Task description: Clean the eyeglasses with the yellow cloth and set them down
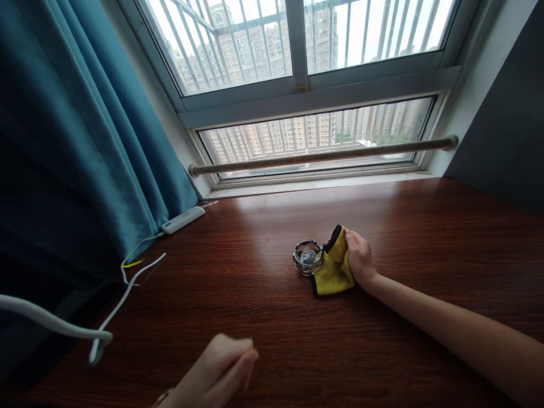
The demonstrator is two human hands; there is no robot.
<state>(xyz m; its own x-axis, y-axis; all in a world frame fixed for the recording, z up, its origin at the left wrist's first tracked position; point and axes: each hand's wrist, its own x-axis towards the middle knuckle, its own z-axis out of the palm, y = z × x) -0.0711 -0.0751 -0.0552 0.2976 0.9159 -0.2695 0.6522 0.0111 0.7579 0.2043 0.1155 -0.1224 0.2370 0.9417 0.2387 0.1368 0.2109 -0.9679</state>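
My right hand (360,258) is closed around the right side of a yellow cleaning cloth (335,275) with black edging. The cloth is bunched on the dark red wooden tabletop, its left edge against a small round clear glass ashtray (306,258). Whether the cloth only touches the ashtray's side or lies partly over it, I cannot tell. Nearer to me, at the bottom centre, my left hand (223,365) hovers with its fingers curled together. Nothing shows in it, and it is well apart from cloth and ashtray.
A white power strip (183,220) lies by the blue curtain (127,147) at the back left. White cables (127,294) run down the left side. A metal rail (323,158) crosses the window beyond the tabletop (238,238). A dark wall stands at the right.
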